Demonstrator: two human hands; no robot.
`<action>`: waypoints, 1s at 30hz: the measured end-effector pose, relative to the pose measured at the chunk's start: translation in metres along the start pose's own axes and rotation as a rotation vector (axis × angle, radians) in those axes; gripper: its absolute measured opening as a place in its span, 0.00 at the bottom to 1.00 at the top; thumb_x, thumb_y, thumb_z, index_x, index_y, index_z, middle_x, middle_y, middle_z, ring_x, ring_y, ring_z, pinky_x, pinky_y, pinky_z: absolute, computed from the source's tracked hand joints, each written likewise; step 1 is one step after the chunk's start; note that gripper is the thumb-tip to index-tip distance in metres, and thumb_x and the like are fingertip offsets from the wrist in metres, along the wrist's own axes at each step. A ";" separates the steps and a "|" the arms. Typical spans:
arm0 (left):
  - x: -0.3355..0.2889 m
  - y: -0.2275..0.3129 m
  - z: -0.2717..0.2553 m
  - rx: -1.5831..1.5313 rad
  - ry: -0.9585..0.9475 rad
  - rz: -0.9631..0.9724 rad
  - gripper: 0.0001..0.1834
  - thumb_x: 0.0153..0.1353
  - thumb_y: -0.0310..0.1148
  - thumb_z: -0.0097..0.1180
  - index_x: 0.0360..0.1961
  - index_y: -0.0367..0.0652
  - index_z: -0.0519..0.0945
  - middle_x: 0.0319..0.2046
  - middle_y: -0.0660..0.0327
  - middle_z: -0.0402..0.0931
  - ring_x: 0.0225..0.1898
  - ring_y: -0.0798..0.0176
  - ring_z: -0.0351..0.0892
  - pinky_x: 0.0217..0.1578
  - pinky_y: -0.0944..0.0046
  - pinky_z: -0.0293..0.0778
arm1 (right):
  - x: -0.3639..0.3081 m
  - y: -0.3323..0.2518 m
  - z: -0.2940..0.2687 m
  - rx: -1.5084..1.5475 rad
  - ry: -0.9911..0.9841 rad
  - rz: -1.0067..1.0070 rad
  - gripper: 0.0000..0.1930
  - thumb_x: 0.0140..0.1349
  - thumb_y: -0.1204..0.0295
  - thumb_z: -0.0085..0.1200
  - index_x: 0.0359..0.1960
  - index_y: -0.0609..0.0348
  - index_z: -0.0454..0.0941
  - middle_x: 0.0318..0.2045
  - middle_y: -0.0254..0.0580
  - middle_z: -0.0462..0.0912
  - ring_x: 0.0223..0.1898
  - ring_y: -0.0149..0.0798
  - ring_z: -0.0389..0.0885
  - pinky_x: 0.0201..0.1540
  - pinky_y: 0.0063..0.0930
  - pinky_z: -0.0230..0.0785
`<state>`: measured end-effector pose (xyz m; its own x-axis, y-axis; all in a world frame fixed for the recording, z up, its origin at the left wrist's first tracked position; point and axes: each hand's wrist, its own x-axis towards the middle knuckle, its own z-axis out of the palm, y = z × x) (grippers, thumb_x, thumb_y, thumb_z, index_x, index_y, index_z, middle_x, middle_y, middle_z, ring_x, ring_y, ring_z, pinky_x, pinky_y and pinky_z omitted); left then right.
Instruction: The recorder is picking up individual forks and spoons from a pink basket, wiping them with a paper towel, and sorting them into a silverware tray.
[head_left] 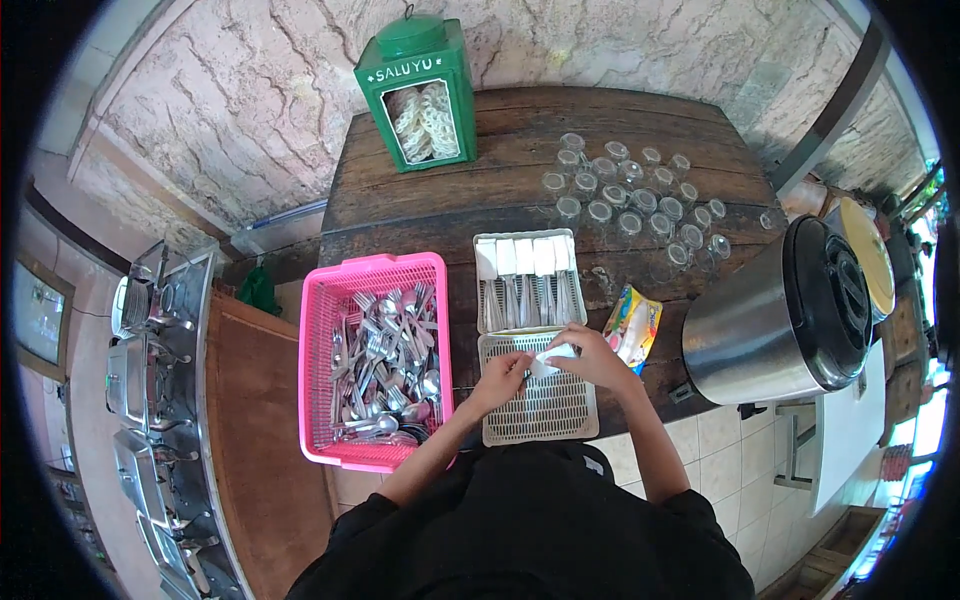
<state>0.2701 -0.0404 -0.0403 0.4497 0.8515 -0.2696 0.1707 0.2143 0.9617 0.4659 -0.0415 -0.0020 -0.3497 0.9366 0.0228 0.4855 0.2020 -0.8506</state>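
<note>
Both my hands met over the white tray (545, 405), the slatted one nearest my body on the dark wooden tabletop (520, 195). My left hand (503, 377) had its fingers pressed together on one corner of a white napkin (553, 357), and my right hand (592, 355) pinched the other side — the paper sat folded between them, just above the tray's far edge. Whether a spoon or fork was already inside the fold I could not tell; my fingers covered it.

Just beyond the tray lay a second tray (526, 282) with wrapped cutlery lined up in a row, white tops toward the wall. Left of the tray stood the pink basket (372, 360), heaped with loose spoons and forks. Right of it lay a colourful packet (633, 332), and further right a big steel pot (775, 325) with a black lid. Beyond the trays, a cluster of upturned glasses (632, 200) and a green tin (417, 92).

As I judged it, the thin paper could tear if I pulled unevenly — or the fold could spring open and slip through the slats.
</note>
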 end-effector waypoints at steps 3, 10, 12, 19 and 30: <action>0.002 -0.003 -0.001 -0.062 -0.003 -0.088 0.18 0.63 0.41 0.41 0.28 0.37 0.74 0.13 0.68 0.65 0.12 0.77 0.63 0.13 0.75 0.58 | 0.000 0.007 0.003 0.015 0.031 0.061 0.11 0.45 0.69 0.62 0.28 0.63 0.77 0.25 0.39 0.74 0.28 0.32 0.74 0.33 0.24 0.66; 0.000 0.005 0.004 -0.289 -0.019 -0.173 0.13 0.63 0.38 0.42 0.36 0.38 0.71 0.16 0.65 0.67 0.13 0.74 0.68 0.11 0.75 0.62 | -0.002 0.018 0.017 0.286 0.150 0.225 0.13 0.47 0.67 0.62 0.29 0.66 0.77 0.22 0.35 0.76 0.24 0.24 0.72 0.26 0.20 0.65; 0.000 0.009 0.006 -0.303 -0.004 -0.113 0.13 0.62 0.38 0.43 0.38 0.37 0.70 0.18 0.64 0.69 0.14 0.73 0.70 0.12 0.75 0.64 | -0.002 0.019 0.016 0.308 0.174 0.253 0.14 0.48 0.67 0.62 0.30 0.66 0.77 0.21 0.35 0.77 0.24 0.24 0.73 0.26 0.20 0.65; 0.005 0.006 0.005 0.066 -0.052 -0.004 0.14 0.61 0.39 0.48 0.37 0.38 0.72 0.21 0.63 0.73 0.20 0.71 0.73 0.19 0.74 0.68 | 0.004 0.029 0.010 0.200 0.071 0.337 0.15 0.48 0.66 0.60 0.30 0.69 0.78 0.19 0.36 0.77 0.21 0.24 0.74 0.22 0.19 0.66; 0.050 0.012 0.002 0.246 -0.061 0.025 0.17 0.56 0.41 0.53 0.28 0.35 0.78 0.17 0.66 0.71 0.19 0.76 0.65 0.20 0.72 0.62 | 0.023 0.030 -0.006 0.429 0.165 0.388 0.18 0.49 0.64 0.60 0.34 0.68 0.75 0.23 0.37 0.77 0.21 0.25 0.75 0.22 0.16 0.69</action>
<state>0.2966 0.0044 -0.0420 0.5071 0.8231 -0.2555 0.3635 0.0645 0.9294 0.4767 -0.0122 -0.0238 -0.0662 0.9579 -0.2794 0.1741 -0.2646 -0.9485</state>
